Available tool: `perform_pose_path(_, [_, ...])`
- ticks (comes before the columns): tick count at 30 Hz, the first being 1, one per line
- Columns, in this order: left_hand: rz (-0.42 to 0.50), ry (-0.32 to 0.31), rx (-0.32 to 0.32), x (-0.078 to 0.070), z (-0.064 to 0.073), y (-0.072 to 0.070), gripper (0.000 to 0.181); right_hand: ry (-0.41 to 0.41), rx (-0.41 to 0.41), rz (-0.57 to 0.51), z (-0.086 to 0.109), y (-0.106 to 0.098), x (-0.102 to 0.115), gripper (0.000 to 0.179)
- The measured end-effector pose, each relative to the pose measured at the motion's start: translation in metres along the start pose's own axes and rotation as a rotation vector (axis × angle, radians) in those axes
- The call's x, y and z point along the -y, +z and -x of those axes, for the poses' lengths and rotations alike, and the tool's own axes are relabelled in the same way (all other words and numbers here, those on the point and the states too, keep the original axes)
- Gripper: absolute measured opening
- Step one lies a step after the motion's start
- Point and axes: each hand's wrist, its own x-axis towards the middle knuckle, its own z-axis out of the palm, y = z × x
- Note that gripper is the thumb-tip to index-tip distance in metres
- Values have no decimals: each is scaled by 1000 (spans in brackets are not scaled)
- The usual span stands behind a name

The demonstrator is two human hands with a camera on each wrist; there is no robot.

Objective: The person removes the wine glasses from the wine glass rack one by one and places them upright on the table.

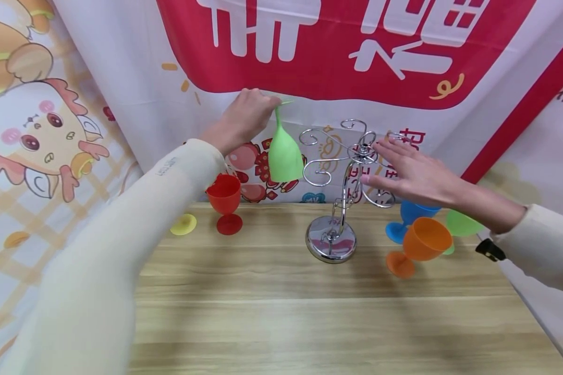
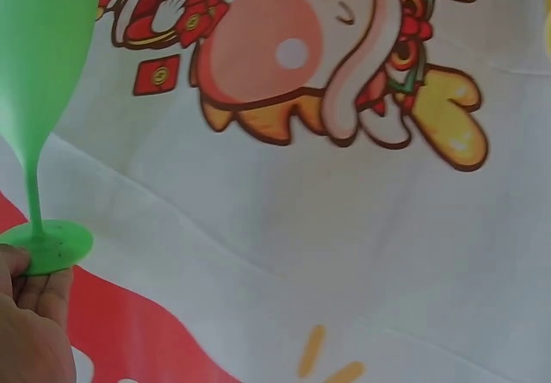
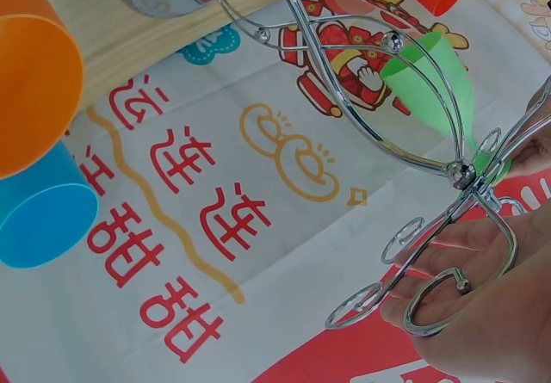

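My left hand pinches the foot of a light green plastic goblet, which hangs upside down in the air. In the left wrist view, the goblet's round foot lies between thumb and fingers. To its right stands a chrome goblet rack with a round base, a curved stem and several curled arms at the top. My right hand is spread flat at the rack's top, fingers straight. In the right wrist view, the palm lies behind the curled arms; whether it touches them I cannot tell.
Left on the wooden table are a red goblet and a yellow goblet's foot, the rest hidden by my forearm. Blue, orange and second green goblets stand at the right. A printed cloth hangs behind.
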Motion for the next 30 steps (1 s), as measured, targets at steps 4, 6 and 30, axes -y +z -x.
perform_pose_path(4, [36, -28, -1, 5, 15, -7, 32, -1, 4, -3, 0, 0, 1, 95])
perform_pose_path(6, [55, -45, 3, 7, 22, -11, 31, -1, 7, -4, -1, -1, 1, 96])
perform_pose_path(30, [157, -155, -47, 15, 122, -24, 20, -13, 14, -16, 8, -9, 1, 92])
